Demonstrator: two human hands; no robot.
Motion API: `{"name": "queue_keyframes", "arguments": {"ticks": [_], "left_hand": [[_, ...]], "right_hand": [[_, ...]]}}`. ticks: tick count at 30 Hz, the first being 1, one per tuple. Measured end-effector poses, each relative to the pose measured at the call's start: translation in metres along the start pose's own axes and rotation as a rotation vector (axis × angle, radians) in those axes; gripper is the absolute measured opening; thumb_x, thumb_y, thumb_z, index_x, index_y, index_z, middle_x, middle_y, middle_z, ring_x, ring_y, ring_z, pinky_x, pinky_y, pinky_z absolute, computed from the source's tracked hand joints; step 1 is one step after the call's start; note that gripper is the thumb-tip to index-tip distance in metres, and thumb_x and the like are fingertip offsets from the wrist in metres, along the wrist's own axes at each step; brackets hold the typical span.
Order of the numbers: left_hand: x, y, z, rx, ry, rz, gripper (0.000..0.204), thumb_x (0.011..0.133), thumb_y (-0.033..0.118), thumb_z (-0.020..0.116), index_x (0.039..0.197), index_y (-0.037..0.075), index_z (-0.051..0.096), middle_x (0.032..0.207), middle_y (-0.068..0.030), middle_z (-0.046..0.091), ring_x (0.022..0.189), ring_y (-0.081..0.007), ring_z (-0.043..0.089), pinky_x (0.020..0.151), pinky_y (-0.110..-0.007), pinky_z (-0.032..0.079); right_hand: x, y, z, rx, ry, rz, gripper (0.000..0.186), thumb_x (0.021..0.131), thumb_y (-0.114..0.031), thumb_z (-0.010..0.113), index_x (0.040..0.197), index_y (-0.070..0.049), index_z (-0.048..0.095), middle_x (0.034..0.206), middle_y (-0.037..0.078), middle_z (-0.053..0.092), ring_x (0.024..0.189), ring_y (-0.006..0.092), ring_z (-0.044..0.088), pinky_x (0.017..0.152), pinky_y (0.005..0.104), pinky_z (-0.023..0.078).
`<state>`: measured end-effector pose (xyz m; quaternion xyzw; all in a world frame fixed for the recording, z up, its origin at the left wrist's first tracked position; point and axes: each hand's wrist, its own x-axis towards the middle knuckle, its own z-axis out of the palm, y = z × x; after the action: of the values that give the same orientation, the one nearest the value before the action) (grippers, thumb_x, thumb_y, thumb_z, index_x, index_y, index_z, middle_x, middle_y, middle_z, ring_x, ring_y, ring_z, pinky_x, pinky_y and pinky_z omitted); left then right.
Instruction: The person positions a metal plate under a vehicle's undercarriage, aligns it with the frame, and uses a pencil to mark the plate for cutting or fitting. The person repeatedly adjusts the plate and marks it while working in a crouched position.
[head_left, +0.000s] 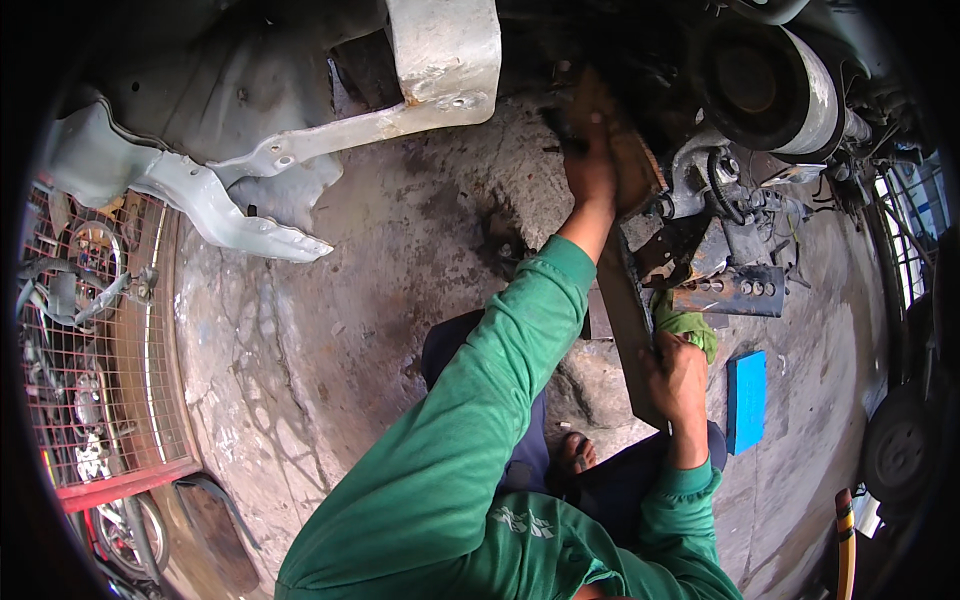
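A long dark metal beam (632, 330) slants from near my lap up under the vehicle, with a rusty brown plate (632, 168) at its far end. My left hand (590, 172) is closed at that far end, beside the rusty plate; its fingertips are partly lost in shadow and blur. Nearer to me, my right hand (678, 385) grips the beam's right edge, fingers curled. A crumpled green cloth (688, 325) touches its knuckles; whether the hand also holds it I cannot tell. Just beyond the cloth is a rusty bracket with round holes (735, 291).
A blue block (746, 402) lies on the stained concrete floor (330, 350) to the right. Grey body metal (230, 210) juts in at upper left. A round canister-like part (765, 85) hangs at upper right. At left stands a red-framed mesh fence (110, 380).
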<state>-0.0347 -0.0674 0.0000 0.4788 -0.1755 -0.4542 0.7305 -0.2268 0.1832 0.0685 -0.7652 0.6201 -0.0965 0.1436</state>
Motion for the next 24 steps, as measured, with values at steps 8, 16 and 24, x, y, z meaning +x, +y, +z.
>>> {"name": "queue_keyframes", "arguments": {"ticks": [8,16,24], "left_hand": [[0.0001,0.0031,-0.0016,-0.033,0.005,0.009,0.088,0.1,0.048,0.068,0.16,-0.004,0.031,0.157,-0.0252,0.047,0.144,-0.0343,0.048,0.119,-0.037,0.036],[-0.0033,0.0031,0.0009,-0.039,-0.006,0.014,0.089,0.099,0.049,0.069,0.159,-0.004,0.033,0.156,-0.0263,0.049,0.143,-0.0343,0.05,0.118,-0.038,0.038],[-0.0016,0.0105,0.0038,0.025,0.026,0.022,0.085,0.095,0.061,0.068,0.141,-0.01,0.057,0.142,-0.0275,0.062,0.134,-0.0383,0.058,0.112,-0.041,0.043]], "right_hand": [[0.0008,0.0075,0.0064,-0.027,0.001,-0.018,0.021,0.084,-0.021,0.073,0.082,-0.001,0.065,0.083,0.024,0.069,0.08,0.0468,0.067,0.071,0.0531,0.051],[-0.0004,0.0098,0.0065,-0.032,-0.002,-0.016,0.021,0.085,-0.021,0.074,0.084,-0.002,0.065,0.082,0.024,0.068,0.081,0.0467,0.067,0.07,0.0534,0.05],[0.0055,0.0075,0.0035,-0.019,-0.003,0.02,0.02,0.086,-0.021,0.073,0.085,-0.003,0.065,0.08,0.024,0.067,0.08,0.0472,0.066,0.069,0.0542,0.05]]}}
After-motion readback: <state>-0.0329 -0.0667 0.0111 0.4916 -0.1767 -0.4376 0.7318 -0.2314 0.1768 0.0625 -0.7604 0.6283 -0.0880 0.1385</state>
